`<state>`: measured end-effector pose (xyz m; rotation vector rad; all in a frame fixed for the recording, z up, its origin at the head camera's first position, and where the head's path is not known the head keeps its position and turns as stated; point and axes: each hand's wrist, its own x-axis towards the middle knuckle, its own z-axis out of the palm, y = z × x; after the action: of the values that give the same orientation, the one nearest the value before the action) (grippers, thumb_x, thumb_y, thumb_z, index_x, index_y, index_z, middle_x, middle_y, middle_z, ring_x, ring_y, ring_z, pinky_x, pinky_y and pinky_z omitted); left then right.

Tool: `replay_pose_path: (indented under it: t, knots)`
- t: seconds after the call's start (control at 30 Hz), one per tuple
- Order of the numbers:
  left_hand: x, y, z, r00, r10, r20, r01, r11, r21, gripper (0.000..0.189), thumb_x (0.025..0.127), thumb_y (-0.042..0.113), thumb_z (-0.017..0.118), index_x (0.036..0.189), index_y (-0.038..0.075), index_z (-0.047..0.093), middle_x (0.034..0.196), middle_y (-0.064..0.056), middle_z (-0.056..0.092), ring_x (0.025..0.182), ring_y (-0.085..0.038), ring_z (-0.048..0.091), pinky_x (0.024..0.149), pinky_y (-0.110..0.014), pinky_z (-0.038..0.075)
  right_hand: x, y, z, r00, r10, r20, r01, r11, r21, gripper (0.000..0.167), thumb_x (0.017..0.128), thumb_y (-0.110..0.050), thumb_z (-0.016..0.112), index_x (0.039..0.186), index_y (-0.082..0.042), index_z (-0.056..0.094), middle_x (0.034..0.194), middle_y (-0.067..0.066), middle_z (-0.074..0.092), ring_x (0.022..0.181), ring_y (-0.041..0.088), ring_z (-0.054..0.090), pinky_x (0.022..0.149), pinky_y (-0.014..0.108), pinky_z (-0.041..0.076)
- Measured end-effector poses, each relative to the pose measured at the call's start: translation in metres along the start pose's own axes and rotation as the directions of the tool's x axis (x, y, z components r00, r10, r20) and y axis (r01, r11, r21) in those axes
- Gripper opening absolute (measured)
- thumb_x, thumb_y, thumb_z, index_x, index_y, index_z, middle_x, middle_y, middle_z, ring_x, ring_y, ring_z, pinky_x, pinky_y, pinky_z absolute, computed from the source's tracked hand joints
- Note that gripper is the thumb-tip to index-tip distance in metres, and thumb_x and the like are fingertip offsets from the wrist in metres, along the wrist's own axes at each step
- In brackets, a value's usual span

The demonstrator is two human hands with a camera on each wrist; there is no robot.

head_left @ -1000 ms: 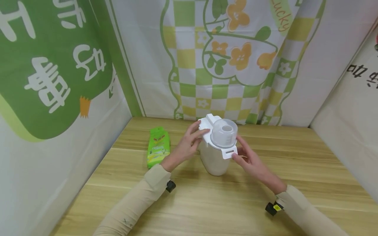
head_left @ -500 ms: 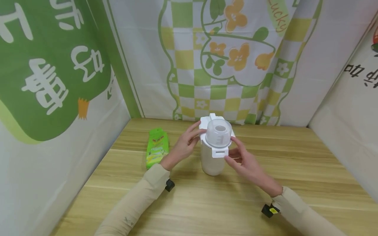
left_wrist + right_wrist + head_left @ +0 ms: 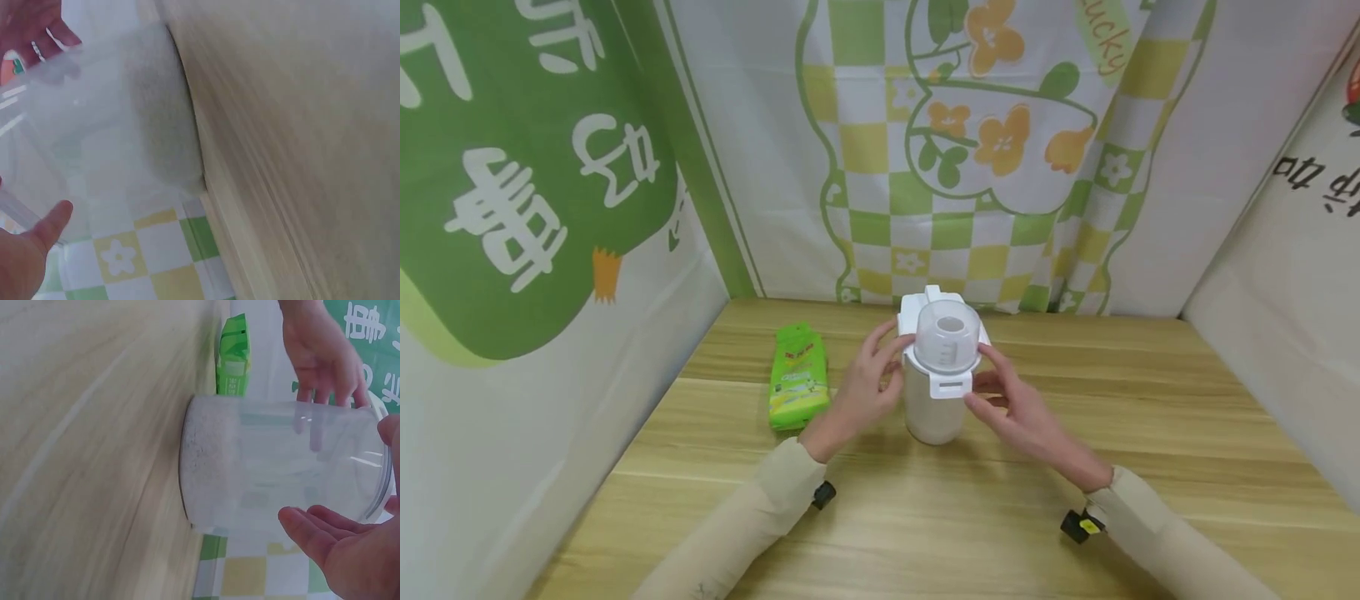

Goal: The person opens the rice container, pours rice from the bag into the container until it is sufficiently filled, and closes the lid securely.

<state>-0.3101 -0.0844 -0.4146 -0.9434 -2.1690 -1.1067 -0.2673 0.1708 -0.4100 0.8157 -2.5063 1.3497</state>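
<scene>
A clear plastic storage container (image 3: 934, 417) with a white lid (image 3: 915, 310) stands upright on the table between both hands. On the lid sits a see-through measuring cup (image 3: 947, 337) with level marks. Both wrist views show pale, fine-grained contents (image 3: 209, 462) in the container's bottom part. My left hand (image 3: 863, 387) holds the container's upper left side, fingertips at the lid's edge. From the right, my right hand (image 3: 1030, 421) holds the upper side, its thumb near the lid's front tab (image 3: 951, 386). Some fingers are hidden behind the container.
A green packet (image 3: 799, 379) with printed lettering lies on the wooden table (image 3: 925, 525), left of my left hand. Printed cloth hangs along the table's back edge (image 3: 925, 225) and on both sides.
The container has turned, so the lid's front tab has swung leftward and now faces me. Both hands have shifted slightly left with it. The green packet stays in place.
</scene>
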Motion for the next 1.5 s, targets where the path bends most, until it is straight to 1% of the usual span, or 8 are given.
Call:
replay_pose_path:
  t: [0.13,0.37,0.53,0.83,0.9,1.1,1.33,1.5]
  knots:
    - [-0.007,0.014,0.001,0.996,-0.082,0.040,0.086,0.991,-0.107,0.051,0.089,0.005,0.059,0.139,0.003,0.047,0.154,-0.024,0.028,0.129,-0.037,0.051,0.092,-0.037,0.056,0.005,0.005,-0.002,0.999,-0.023,0.033,0.022,0.998,0.055,0.074,0.095,-0.013,0.065,0.153,-0.021,0.021,0.136,0.027,0.055,0.117,0.042,0.061,0.089,0.047,0.056]
    - [-0.011,0.028,0.013,0.976,-0.197,0.090,0.208,0.969,-0.131,0.073,0.089,0.037,0.072,0.148,0.016,0.033,0.162,-0.007,0.016,0.141,-0.026,0.037,0.099,-0.049,0.051,0.013,0.014,-0.006,0.995,-0.059,0.078,0.044,0.982,0.185,0.075,0.094,-0.003,0.064,0.152,-0.016,0.018,0.145,0.033,0.043,0.128,0.048,0.050,0.098,0.059,0.047]
    - [-0.013,0.031,0.021,0.978,-0.198,0.071,0.205,0.973,-0.109,0.080,0.087,0.039,0.074,0.148,0.017,0.028,0.163,-0.008,0.013,0.143,-0.025,0.033,0.099,-0.045,0.051,0.013,0.018,-0.007,0.995,-0.061,0.076,0.043,0.973,0.227,0.075,0.092,0.000,0.065,0.149,-0.009,0.018,0.143,0.037,0.042,0.126,0.052,0.049,0.097,0.062,0.046]
    - [-0.015,0.034,0.023,0.979,-0.197,0.051,0.201,0.976,-0.086,0.082,0.085,0.034,0.077,0.147,0.011,0.027,0.162,-0.014,0.014,0.143,-0.029,0.033,0.099,-0.046,0.051,0.014,0.020,-0.006,0.995,-0.067,0.071,0.044,0.958,0.283,0.073,0.091,0.002,0.065,0.148,-0.008,0.020,0.141,0.035,0.043,0.126,0.052,0.048,0.097,0.060,0.047]
    - [-0.015,0.034,0.023,0.979,-0.198,0.050,0.201,0.976,-0.081,0.082,0.085,0.034,0.077,0.147,0.011,0.028,0.162,-0.014,0.015,0.143,-0.029,0.034,0.099,-0.045,0.051,0.014,0.020,-0.006,0.995,-0.071,0.067,0.048,0.955,0.293,0.073,0.090,0.002,0.065,0.148,-0.007,0.021,0.141,0.034,0.044,0.126,0.046,0.051,0.096,0.054,0.050]
    - [-0.016,0.034,0.022,0.978,-0.200,0.056,0.204,0.977,-0.059,0.080,0.086,0.035,0.076,0.146,0.010,0.029,0.162,-0.016,0.015,0.143,-0.030,0.034,0.099,-0.043,0.052,0.015,0.019,-0.005,0.995,-0.088,0.054,0.067,0.949,0.308,0.072,0.090,0.003,0.066,0.147,-0.007,0.023,0.141,0.031,0.046,0.122,0.012,0.057,0.094,0.037,0.054]
    - [-0.016,0.033,0.020,0.982,-0.185,0.035,0.186,0.982,-0.022,0.078,0.085,0.034,0.077,0.143,0.008,0.032,0.159,-0.022,0.019,0.141,-0.034,0.037,0.096,-0.041,0.054,0.016,0.017,-0.004,0.997,-0.068,0.042,0.052,0.949,0.310,0.071,0.089,0.002,0.067,0.146,-0.007,0.025,0.139,0.030,0.047,0.120,0.007,0.057,0.094,0.054,0.052]
    - [-0.015,0.031,0.019,0.984,-0.178,0.021,0.178,0.984,-0.007,0.076,0.084,0.034,0.078,0.141,0.007,0.034,0.157,-0.023,0.022,0.139,-0.035,0.039,0.093,-0.041,0.055,0.019,0.016,-0.004,0.998,-0.050,0.042,0.034,0.947,0.320,0.072,0.088,0.002,0.069,0.145,-0.006,0.027,0.138,0.030,0.049,0.118,0.005,0.057,0.095,0.049,0.053]
